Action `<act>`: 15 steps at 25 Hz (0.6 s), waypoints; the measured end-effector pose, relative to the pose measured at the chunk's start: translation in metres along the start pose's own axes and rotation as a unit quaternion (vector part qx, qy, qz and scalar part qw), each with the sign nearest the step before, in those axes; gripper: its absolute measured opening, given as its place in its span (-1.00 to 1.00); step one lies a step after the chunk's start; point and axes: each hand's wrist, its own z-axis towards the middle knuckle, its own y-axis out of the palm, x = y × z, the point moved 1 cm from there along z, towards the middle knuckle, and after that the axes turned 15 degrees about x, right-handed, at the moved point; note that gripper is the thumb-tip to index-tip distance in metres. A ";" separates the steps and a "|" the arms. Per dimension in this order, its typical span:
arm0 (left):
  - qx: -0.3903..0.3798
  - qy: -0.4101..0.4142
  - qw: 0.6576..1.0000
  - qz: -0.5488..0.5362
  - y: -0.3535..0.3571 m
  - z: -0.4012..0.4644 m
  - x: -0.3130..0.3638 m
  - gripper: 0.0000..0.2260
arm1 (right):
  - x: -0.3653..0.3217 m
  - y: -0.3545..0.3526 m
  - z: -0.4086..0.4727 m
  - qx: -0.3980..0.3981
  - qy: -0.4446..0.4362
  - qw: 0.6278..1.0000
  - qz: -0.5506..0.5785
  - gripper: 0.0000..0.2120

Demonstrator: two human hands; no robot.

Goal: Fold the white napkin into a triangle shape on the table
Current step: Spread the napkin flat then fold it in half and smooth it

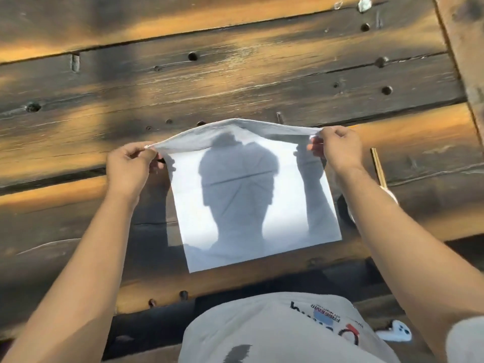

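A white napkin [251, 205] hung square above the wooden worktop [235, 82], its top edge stretched left to right. The left hand [128, 166] and right hand [334, 148] each pinched one upper corner, equally near; lower corners dangled free.

Chopsticks [378, 167] — paper scraps [364, 3] far off
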 end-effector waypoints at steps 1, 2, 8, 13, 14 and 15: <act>-0.008 -0.043 0.999 -0.030 -0.007 -0.012 -0.004 -0.87 | 0.006 -0.011 -0.009 -0.007 0.046 0.998 0.030 -0.80; -0.012 -0.084 0.995 -0.060 -0.011 -0.021 -0.009 -0.85 | 0.012 -0.019 -0.014 -0.008 0.078 0.996 0.041 -0.78; -0.010 -0.168 0.982 -0.084 -0.034 -0.094 -0.042 -0.87 | 0.061 -0.068 -0.038 -0.016 0.093 0.995 -0.007 -0.84; 0.025 -0.244 0.965 -0.092 -0.053 -0.136 -0.081 -0.77 | 0.082 -0.103 -0.054 -0.036 0.118 0.992 0.000 -0.74; 0.032 -0.255 0.961 -0.101 -0.056 -0.144 -0.088 -0.73 | 0.086 -0.108 -0.057 -0.032 0.125 0.992 0.012 -0.72; 0.038 -0.264 0.958 -0.105 -0.058 -0.151 -0.094 -0.71 | 0.089 -0.112 -0.060 -0.027 0.128 0.991 0.018 -0.71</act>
